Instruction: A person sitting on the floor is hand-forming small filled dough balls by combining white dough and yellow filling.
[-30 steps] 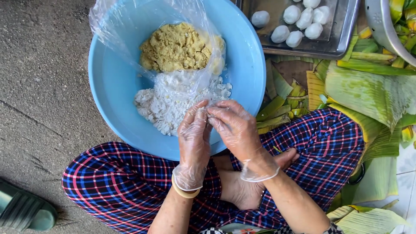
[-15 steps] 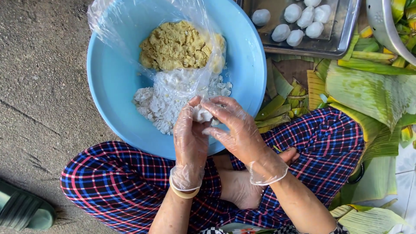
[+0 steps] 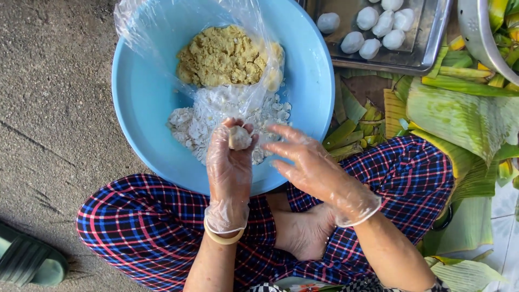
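At the far left we see a green sandal (image 3: 30, 259) on the rough concrete floor (image 3: 54, 108). Next comes the round blue basin (image 3: 140, 108), with a clear plastic bag (image 3: 157, 32) lying open inside it. The bag bears no label that we can make out. On it sit a crumbly yellow filling (image 3: 224, 54) and, nearer us, a heap of white crumbled dough (image 3: 194, 121).

Our left hand (image 3: 230, 167), in a thin clear glove, is cupped and closed around a small pale lump of dough (image 3: 239, 138), held just above the near rim of the basin. The lump is rounded and off-white. Our right hand (image 3: 311, 165), also gloved, hovers just beside it with fingers spread and holds nothing.

Further right, a metal tray (image 3: 427, 43) carries white dough balls (image 3: 373, 30), and green banana leaves (image 3: 459, 113) lie beyond the checked trousers (image 3: 411, 173).
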